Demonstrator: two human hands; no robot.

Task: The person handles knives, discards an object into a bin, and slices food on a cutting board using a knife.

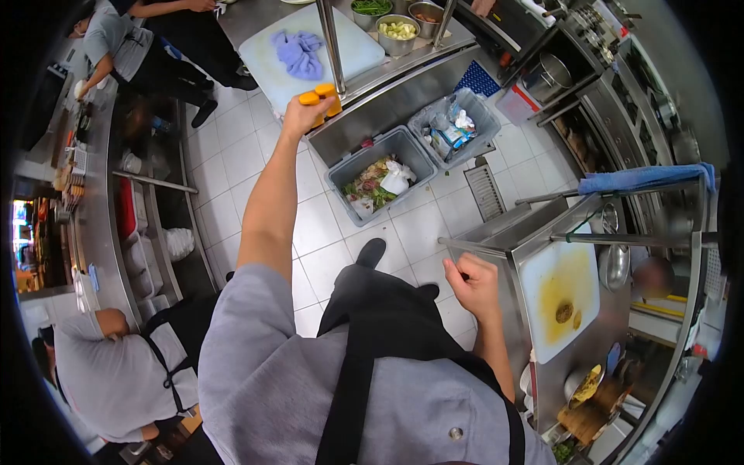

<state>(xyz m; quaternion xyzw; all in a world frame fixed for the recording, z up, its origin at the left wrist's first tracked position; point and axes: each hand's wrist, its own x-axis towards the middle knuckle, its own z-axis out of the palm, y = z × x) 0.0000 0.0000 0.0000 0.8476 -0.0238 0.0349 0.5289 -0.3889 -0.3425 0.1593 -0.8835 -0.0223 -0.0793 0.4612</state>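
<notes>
My left hand (306,116) reaches out at the upper middle, closed around a bright orange-yellow object (325,91) with blocky ends. Its kind I cannot make out, as my fingers cover part of it. That hand is by the near edge of a white cutting board (360,58), on which a crumpled purple-blue cloth (298,56) lies. My right hand (473,285) is closed in a fist at the right, thumb side up, near the corner of a steel counter (504,256). A small dark spot shows by its curled fingers; what it holds, if anything, is hidden.
Two grey bins, one with food scraps (335,182) and one with wrappers (496,128), stand on the tiled floor (322,260). Metal pots of cut vegetables (397,29) line the far counter. A yellow-stained board (535,310) is at right. Co-workers (116,372) stand at left.
</notes>
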